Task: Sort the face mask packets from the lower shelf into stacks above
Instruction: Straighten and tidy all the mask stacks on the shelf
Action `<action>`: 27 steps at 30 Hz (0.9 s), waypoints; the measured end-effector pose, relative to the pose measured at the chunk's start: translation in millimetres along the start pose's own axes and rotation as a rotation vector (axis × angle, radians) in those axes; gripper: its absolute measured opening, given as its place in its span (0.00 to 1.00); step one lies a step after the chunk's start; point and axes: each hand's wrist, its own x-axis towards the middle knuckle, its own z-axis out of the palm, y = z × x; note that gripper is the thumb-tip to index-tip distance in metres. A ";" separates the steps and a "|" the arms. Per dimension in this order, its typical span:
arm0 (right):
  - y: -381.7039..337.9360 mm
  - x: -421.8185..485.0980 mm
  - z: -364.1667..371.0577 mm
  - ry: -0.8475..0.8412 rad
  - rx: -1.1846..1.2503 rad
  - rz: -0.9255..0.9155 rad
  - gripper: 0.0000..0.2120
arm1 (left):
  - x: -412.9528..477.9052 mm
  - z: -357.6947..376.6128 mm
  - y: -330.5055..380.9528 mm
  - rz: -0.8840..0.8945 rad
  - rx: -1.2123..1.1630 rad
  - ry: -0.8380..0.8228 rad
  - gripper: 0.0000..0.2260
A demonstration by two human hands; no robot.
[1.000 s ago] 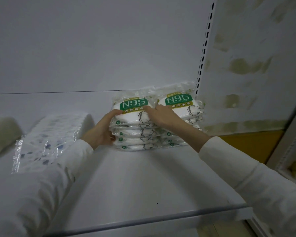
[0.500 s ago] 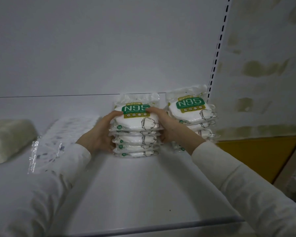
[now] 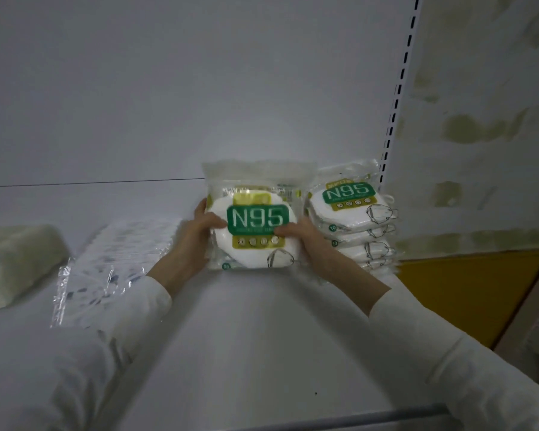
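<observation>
The mask packets [image 3: 255, 219] at the centre of the frame are wrapped in clear, glossy plastic film with a printed green label; the masks inside look white and matt. The stack [image 3: 352, 219] to the right has the same shiny wrap. A crinkled transparent plastic bag [image 3: 112, 269] at left catches highlights. The shelf [image 3: 246, 337] is smooth, matt white, with a metallic-looking front edge. The sleeves [image 3: 448, 346] are soft white cloth.

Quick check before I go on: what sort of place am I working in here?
Probably a shop or pharmacy stockroom. A white metal shelf hangs on a slotted upright, N95 packets sit stacked for display, and both hands hold another packet beside bagged masks.
</observation>
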 end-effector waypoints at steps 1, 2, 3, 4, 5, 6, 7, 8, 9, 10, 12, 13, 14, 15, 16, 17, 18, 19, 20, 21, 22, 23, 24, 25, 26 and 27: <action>3.6 -1.7 -2.7 -0.012 0.004 -0.013 0.48 | 0.5 -0.5 -4.4 0.003 0.002 -0.021 0.40; 8.3 -3.5 -5.7 -0.029 -0.004 0.004 0.51 | -1.2 0.7 -9.4 -0.014 -0.007 -0.044 0.38; 13.2 -5.9 -7.5 -0.057 -0.016 0.037 0.54 | -3.4 1.6 -15.6 -0.047 -0.016 -0.056 0.37; 17.9 -8.4 -8.8 -0.081 -0.034 0.077 0.55 | -4.6 1.4 -22.6 -0.086 -0.023 -0.066 0.38; 23.6 -9.6 -9.4 -0.089 -0.062 0.109 0.55 | -5.0 0.5 -29.7 -0.118 -0.021 -0.066 0.40; 30.0 -10.3 -10.1 -0.082 -0.086 0.126 0.56 | -5.9 -0.3 -35.8 -0.137 -0.023 -0.063 0.41; 36.0 -10.6 -10.2 -0.070 -0.098 0.134 0.57 | -6.6 -0.8 -40.1 -0.148 -0.025 -0.063 0.40; 39.6 -12.0 -10.7 -0.063 -0.095 0.138 0.57 | -7.5 -1.3 -43.0 -0.154 -0.026 -0.065 0.39; 41.6 -12.9 -11.5 -0.072 -0.061 0.141 0.56 | -7.6 -2.1 -44.4 -0.159 -0.028 -0.067 0.37; 43.9 -14.1 -12.9 -0.086 0.003 0.144 0.53 | -8.9 -3.5 -44.8 -0.163 -0.028 -0.071 0.36; 43.8 -20.7 -15.6 -0.119 0.129 0.120 0.43 | -12.8 -8.1 -45.4 -0.164 -0.032 -0.106 0.36; 42.5 -23.2 -16.1 -0.130 0.159 0.098 0.39 | -13.9 -10.4 -45.1 -0.168 -0.038 -0.141 0.35; 41.9 -24.5 -16.1 -0.133 0.172 0.079 0.37 | -15.4 -11.5 -43.7 -0.169 -0.037 -0.183 0.34; 42.9 -24.3 -15.9 -0.125 0.175 0.073 0.37 | -16.8 -11.6 -42.1 -0.164 -0.019 -0.212 0.34; 45.6 -22.3 -14.8 -0.109 0.177 0.080 0.37 | -17.0 -11.3 -41.6 -0.161 0.018 -0.214 0.37; 48.9 -20.1 -12.3 -0.087 0.189 0.098 0.37 | -17.0 -10.3 -42.1 -0.153 0.070 -0.198 0.43; 52.7 -18.2 -9.2 -0.060 0.209 0.120 0.39 | -17.0 -8.6 -44.0 -0.142 0.122 -0.176 0.47; 55.6 -16.0 -5.3 -0.023 0.226 0.142 0.40 | -17.2 -6.0 -46.7 -0.134 0.150 -0.150 0.48; 57.7 -14.2 -1.6 0.016 0.241 0.162 0.41 | -17.1 -3.3 -49.9 -0.121 0.144 -0.128 0.47; 56.5 -13.7 2.2 0.054 0.251 0.177 0.39 | -17.2 -0.2 -51.5 -0.101 0.105 -0.100 0.42; 53.0 -13.3 4.9 0.086 0.246 0.189 0.35 | -16.4 2.4 -51.5 -0.076 0.067 -0.073 0.37; 48.6 -12.4 6.0 0.109 0.223 0.200 0.30 | -16.3 5.3 -48.7 -0.059 0.050 -0.059 0.32; 43.7 -11.9 6.1 0.122 0.189 0.208 0.27 | -16.0 7.4 -44.6 -0.050 0.056 -0.062 0.28; 38.9 -11.6 5.1 0.130 0.152 0.213 0.24 | -15.6 8.9 -40.4 -0.052 0.072 -0.066 0.27; 36.3 -10.6 3.6 0.132 0.119 0.215 0.22 | -16.5 9.8 -37.2 -0.066 0.089 -0.065 0.26; 35.3 -10.4 2.2 0.133 0.094 0.213 0.21 | -18.6 9.6 -34.9 -0.085 0.100 -0.060 0.25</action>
